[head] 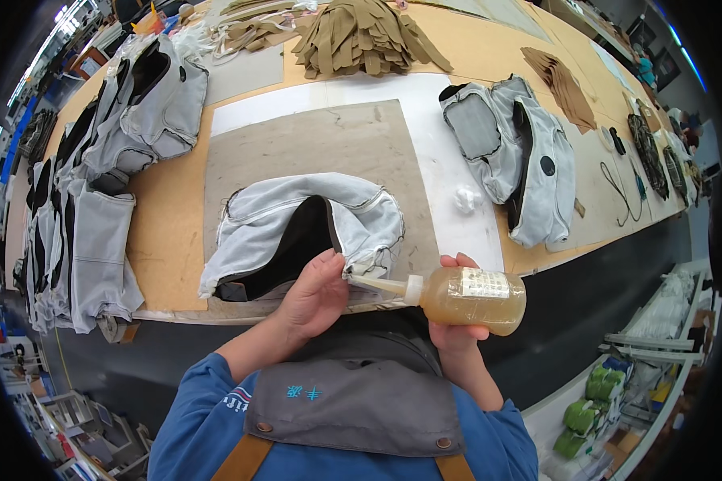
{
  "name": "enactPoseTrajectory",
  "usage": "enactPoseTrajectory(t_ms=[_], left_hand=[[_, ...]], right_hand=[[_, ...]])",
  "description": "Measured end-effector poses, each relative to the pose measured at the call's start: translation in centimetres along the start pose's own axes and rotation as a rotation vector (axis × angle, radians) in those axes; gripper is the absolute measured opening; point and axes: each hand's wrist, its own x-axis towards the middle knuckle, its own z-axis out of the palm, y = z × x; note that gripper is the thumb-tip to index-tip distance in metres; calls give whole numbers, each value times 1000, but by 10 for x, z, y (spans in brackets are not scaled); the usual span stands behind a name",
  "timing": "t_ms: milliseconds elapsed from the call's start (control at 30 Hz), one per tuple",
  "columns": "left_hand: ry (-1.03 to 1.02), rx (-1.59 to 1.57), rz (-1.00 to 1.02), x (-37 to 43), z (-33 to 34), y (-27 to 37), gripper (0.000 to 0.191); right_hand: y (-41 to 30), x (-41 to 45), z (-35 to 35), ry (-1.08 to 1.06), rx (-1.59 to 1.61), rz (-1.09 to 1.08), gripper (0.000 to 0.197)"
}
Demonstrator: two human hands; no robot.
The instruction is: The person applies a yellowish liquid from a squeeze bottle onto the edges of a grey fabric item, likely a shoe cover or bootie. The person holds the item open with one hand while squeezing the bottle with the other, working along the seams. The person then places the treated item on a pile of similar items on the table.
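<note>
A light grey sewn fabric piece (265, 207) with a black lining lies on the table before me, its seams and loose threads outward. My left hand (319, 297) pinches its near right edge between thumb and fingers. In my right hand (457, 333) is a plastic squeeze bottle (478, 300) of amber liquid, tipped on its side. The bottle bears a label with writing. Its long tapered nozzle (379, 284) points left, and the tip meets or nearly meets the fabric edge beside my left fingertips. Whether liquid comes out I cannot tell.
Similar grey pieces (102, 240) are heaped at the left, and more (541, 162) lie at the right. A pile of tan fabric strips (361, 39) sits at the back. Grey board (313, 138) covers the table's middle. Scissors (617, 141) and cords lie far right.
</note>
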Motion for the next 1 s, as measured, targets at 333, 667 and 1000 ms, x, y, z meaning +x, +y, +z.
enactPoseTrajectory(t_ms=[333, 667, 1000], left_hand=[[-118, 592, -128, 4, 11, 12, 19], [-124, 1023, -115, 0, 30, 12, 19], [-207, 1152, 7, 3, 28, 9, 20]], right_hand=[[-32, -5, -23, 158, 207, -162, 99], [-90, 5, -11, 78, -349, -46, 110], [-102, 14, -8, 98, -412, 92, 108]])
